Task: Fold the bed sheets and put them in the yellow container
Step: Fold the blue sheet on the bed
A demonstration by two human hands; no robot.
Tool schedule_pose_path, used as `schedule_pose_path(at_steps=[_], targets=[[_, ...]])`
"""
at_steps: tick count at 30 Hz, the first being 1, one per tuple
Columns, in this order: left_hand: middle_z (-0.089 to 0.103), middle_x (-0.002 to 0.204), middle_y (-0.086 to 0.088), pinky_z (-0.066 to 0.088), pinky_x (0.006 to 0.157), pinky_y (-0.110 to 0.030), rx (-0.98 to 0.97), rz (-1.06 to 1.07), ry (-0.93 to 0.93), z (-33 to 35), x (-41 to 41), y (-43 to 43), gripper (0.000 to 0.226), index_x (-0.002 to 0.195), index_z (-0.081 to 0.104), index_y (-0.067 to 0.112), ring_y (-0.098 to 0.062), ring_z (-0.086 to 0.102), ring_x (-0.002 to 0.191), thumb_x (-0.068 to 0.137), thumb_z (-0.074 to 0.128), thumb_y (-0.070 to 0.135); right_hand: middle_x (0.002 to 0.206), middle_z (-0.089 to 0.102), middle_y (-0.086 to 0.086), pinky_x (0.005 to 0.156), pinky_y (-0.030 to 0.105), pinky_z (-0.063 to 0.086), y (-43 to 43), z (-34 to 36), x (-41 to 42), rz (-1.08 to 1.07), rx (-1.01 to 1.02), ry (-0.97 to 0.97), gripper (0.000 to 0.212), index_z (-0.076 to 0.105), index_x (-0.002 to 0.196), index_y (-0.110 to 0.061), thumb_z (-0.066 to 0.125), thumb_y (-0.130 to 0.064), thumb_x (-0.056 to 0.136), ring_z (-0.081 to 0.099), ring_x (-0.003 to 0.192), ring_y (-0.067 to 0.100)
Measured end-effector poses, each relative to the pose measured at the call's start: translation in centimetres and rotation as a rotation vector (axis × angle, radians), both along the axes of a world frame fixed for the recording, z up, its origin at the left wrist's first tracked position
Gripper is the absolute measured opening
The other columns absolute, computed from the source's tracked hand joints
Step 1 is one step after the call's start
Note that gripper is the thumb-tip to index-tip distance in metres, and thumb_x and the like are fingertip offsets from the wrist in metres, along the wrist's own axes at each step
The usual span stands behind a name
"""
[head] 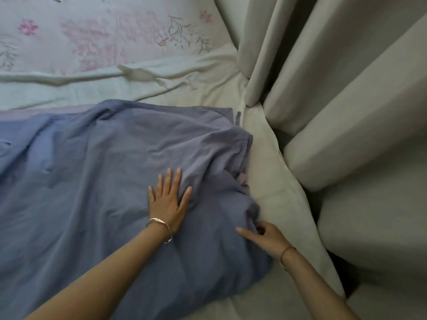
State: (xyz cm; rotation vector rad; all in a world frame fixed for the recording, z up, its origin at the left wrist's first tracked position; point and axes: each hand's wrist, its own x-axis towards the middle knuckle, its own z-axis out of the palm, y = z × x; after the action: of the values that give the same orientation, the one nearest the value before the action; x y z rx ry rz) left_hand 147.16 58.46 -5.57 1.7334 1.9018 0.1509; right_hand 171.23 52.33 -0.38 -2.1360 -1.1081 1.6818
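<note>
A blue-grey bed sheet (97, 172) lies spread and wrinkled over the bed, bunched along its right edge. My left hand (168, 199) presses flat on the sheet near that bunched part, fingers straight. My right hand (265, 236) is at the sheet's right edge, its fingers curled into a fold of the cloth while one finger points left. No yellow container is in view.
Beneath the blue sheet lies a pale sheet (272, 190) covering the mattress, and farther back a floral pink bedcover (104, 35). Heavy beige curtains (346, 93) hang close along the bed's right side, leaving a narrow dark gap.
</note>
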Motion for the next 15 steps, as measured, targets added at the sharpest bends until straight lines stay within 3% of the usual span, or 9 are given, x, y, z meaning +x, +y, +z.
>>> schedule_pose_path(at_steps=[3, 5, 7, 10, 11, 15], targets=[[-0.006, 0.158, 0.007, -0.007, 0.115, -0.042, -0.004, 0.019, -0.028, 0.3, 0.5, -1.9, 0.088, 0.147, -0.005, 0.035, -0.017, -0.008, 0.146, 0.067, -0.007, 0.071, 0.092, 0.071, -0.003, 0.072, 0.015, 0.051, -2.8, 1.3, 0.1, 0.109, 0.084, 0.025, 0.025, 0.067, 0.095, -0.013, 0.071, -0.033, 0.081, 0.065, 0.096, 0.012], [-0.005, 0.158, 0.006, -0.007, 0.116, -0.040, 0.013, -0.004, -0.053, 0.7, 0.4, -2.8, 0.086, 0.147, -0.008, 0.035, -0.017, -0.008, 0.146, 0.069, -0.005, 0.072, 0.089, 0.073, 0.000, 0.073, 0.019, 0.050, -4.6, 2.6, 1.2, 0.018, 0.254, -0.023, 0.024, 0.068, 0.091, -0.009, 0.074, -0.028, 0.079, 0.067, 0.088, 0.008], [-0.008, 0.157, 0.008, -0.009, 0.115, -0.038, 0.061, -0.039, -0.055, 1.1, 0.1, -3.5, 0.080, 0.143, -0.012, 0.035, -0.016, -0.010, 0.145, 0.072, -0.002, 0.070, 0.082, 0.072, -0.005, 0.067, 0.014, 0.051, -7.1, 2.8, 2.6, -0.141, 0.325, -0.047, 0.026, 0.067, 0.085, -0.013, 0.081, -0.027, 0.070, 0.066, 0.079, 0.001], [-0.015, 0.153, 0.010, -0.010, 0.115, -0.038, 0.082, -0.113, -0.005, 1.2, -0.4, -5.1, 0.079, 0.141, -0.016, 0.032, -0.015, -0.014, 0.144, 0.074, -0.003, 0.072, 0.085, 0.071, -0.001, 0.065, 0.012, 0.049, -10.9, 1.1, 3.1, -0.142, 0.228, -0.116, 0.066, 0.063, 0.086, -0.012, 0.082, -0.060, 0.047, 0.066, 0.082, 0.013], [-0.015, 0.152, 0.010, -0.008, 0.115, -0.040, 0.071, -0.138, 0.018, 0.7, -0.5, -5.8, 0.084, 0.142, -0.015, 0.029, -0.016, -0.014, 0.143, 0.073, -0.007, 0.076, 0.089, 0.070, 0.001, 0.067, 0.012, 0.048, -11.2, 0.3, 3.2, -0.170, 0.227, -0.130, 0.071, 0.061, 0.089, -0.011, 0.082, -0.062, 0.046, 0.065, 0.085, 0.016], [-0.007, 0.153, 0.005, -0.007, 0.114, -0.042, 0.074, -0.220, 0.098, -0.8, -1.1, -7.6, 0.088, 0.147, -0.001, 0.028, -0.020, -0.008, 0.143, 0.076, -0.016, 0.077, 0.098, 0.066, 0.005, 0.072, 0.013, 0.046, -6.7, -0.8, 2.4, -0.423, 0.279, -0.051, 0.035, 0.059, 0.096, -0.012, 0.078, -0.030, 0.072, 0.061, 0.087, 0.014]])
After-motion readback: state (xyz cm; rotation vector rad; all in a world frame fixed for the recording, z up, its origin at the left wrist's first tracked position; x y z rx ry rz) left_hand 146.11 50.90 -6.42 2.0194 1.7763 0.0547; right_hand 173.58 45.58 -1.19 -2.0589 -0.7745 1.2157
